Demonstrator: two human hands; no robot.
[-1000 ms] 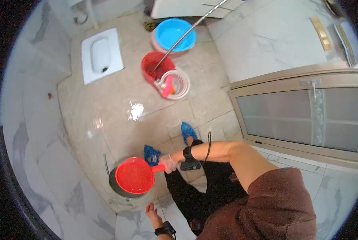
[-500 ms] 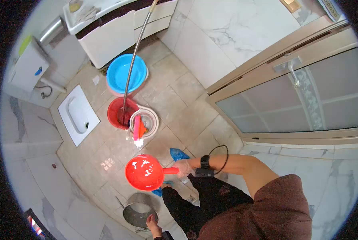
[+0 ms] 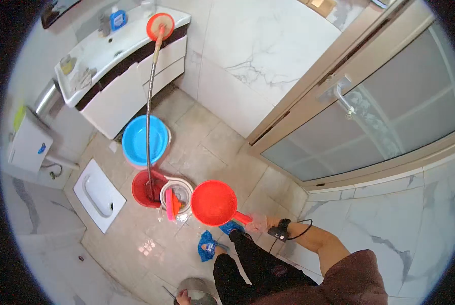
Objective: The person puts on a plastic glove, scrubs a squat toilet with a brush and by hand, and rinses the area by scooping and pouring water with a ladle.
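My right hand (image 3: 256,224), seemingly in a clear plastic glove, grips the handle of a red water dipper (image 3: 213,203). The dipper's bowl is over the floor, just above my feet in blue shoe covers (image 3: 207,246). At the bottom edge of the view, my left hand (image 3: 183,298) is at the rim of a metal bucket (image 3: 197,288). Its fingers look curled onto that rim, and both hand and bucket are partly cut off. Near the dipper stands a red mop bucket (image 3: 144,189) with a white spin basket (image 3: 185,189), where a pink-and-orange brush (image 3: 172,204) lies.
A long-handled plunger (image 3: 150,101) with an orange end leans from the red bucket toward the sink counter (image 3: 105,51). A blue basin (image 3: 145,138) stands beyond the bucket. At left is a squat toilet (image 3: 103,195); at right, a glass-panelled door (image 3: 364,122). The tiled floor (image 3: 146,269) looks wet.
The view has tilted up, bringing the counter and the plunger's end into sight. My right hand has moved the dipper toward the mop bucket. My left hand stays at the metal bucket.
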